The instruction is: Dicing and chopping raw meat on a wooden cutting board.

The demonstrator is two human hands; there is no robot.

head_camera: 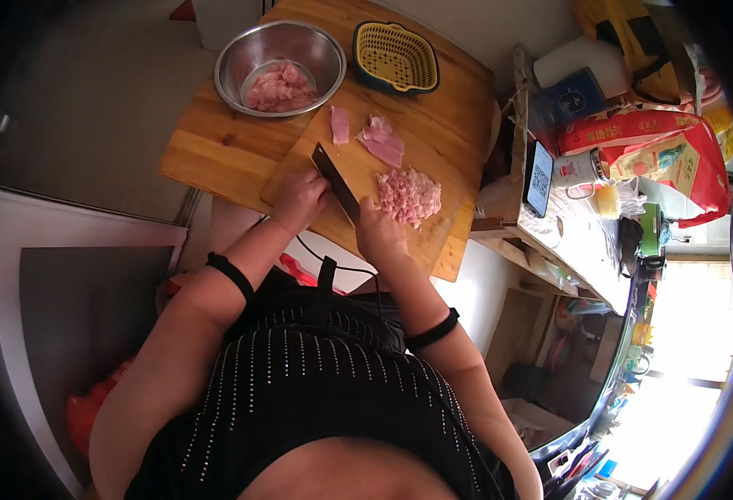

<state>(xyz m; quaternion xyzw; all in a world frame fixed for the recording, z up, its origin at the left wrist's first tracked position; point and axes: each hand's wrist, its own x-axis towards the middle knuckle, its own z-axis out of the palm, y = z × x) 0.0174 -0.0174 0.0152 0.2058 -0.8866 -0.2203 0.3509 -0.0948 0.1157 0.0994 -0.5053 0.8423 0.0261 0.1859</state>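
My right hand [380, 232] is closed around the handle of a kitchen cleaver, whose dark blade [336, 181] points up and left over a wooden cutting board [357, 170]. At the blade's left side is my left hand [301, 199], its fingers bent near the board's edge; whether anything lies under them is hidden. Diced raw meat [409, 195] lies in a heap just right of my right hand. Farther up the board are a narrow strip of raw meat [339, 125] and some larger slices [384, 142].
A stainless steel bowl [226, 78] holding raw meat stands at the table's upper left. Beside it is a yellow plastic basket [396, 56] in a dark outer one. On the shelf at right are a phone [539, 178], a mug [576, 170] and a red bag [704, 169].
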